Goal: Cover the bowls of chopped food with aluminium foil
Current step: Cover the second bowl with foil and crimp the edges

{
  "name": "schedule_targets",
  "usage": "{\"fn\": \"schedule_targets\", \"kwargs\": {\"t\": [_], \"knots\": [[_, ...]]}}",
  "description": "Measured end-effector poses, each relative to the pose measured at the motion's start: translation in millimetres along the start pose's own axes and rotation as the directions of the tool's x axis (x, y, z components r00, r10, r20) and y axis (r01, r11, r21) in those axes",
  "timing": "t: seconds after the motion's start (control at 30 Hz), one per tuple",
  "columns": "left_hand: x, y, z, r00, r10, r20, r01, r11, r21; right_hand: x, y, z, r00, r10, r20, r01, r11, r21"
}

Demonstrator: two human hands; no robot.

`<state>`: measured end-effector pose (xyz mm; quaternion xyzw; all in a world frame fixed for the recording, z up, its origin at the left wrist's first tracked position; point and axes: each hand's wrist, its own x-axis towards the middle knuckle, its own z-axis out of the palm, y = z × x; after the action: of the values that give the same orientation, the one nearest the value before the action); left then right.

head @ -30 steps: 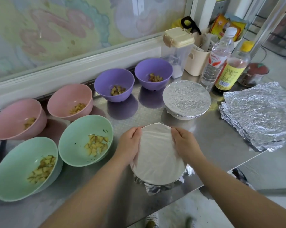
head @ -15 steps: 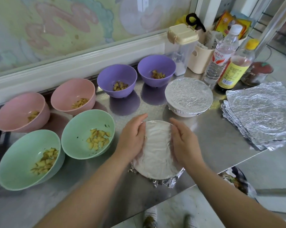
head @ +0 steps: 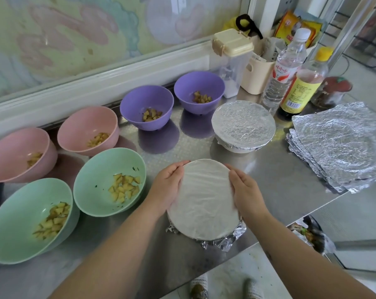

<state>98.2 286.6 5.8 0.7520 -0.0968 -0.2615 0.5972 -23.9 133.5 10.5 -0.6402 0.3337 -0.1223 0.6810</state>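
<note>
A bowl wrapped in aluminium foil [head: 204,201] stands near the counter's front edge, with crumpled foil sticking out under its near side. My left hand [head: 167,188] cups its left rim and my right hand [head: 245,193] cups its right rim, fingers curled over the foil. Behind it sits a second foil-covered bowl [head: 243,124]. A stack of foil sheets [head: 342,145] lies at the right. Uncovered bowls of chopped food stand to the left: two green [head: 100,169] [head: 20,223], two pink [head: 87,124] [head: 12,152], two purple [head: 146,100] [head: 197,83].
At the back right stand a clear water bottle [head: 284,70], a yellow-capped sauce bottle [head: 301,85], a lidded plastic container [head: 234,61] and a cream holder [head: 258,76]. The steel counter [head: 279,180] ends just in front of the wrapped bowl, with floor below.
Half a second ago my hands lay flat on top of the foil; they have since slid outward to the bowl's left and right rim. The other bowls stayed put.
</note>
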Motion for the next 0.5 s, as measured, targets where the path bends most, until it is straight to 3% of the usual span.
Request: {"fn": "schedule_targets", "kwargs": {"t": [0.3,0.37,0.43,0.5], "knots": [[1,1,-1,0.965,-0.255,0.064,0.263,0.931,-0.254,10,8,-7,0.971,0.230,0.060,-0.234,0.970,0.069],[0,3,-1,0.963,-0.257,0.082,0.269,0.933,-0.239,16,6,-10,0.979,0.181,0.090,-0.173,0.982,-0.081],[-1,3,-1,0.972,-0.226,0.066,0.235,0.950,-0.203,26,1,-12,0.995,0.029,0.096,0.000,0.957,-0.289],[-4,4,0,0.980,-0.195,0.043,0.199,0.966,-0.164,35,-9,-7,0.983,-0.082,0.165,0.140,0.914,-0.380]]}}
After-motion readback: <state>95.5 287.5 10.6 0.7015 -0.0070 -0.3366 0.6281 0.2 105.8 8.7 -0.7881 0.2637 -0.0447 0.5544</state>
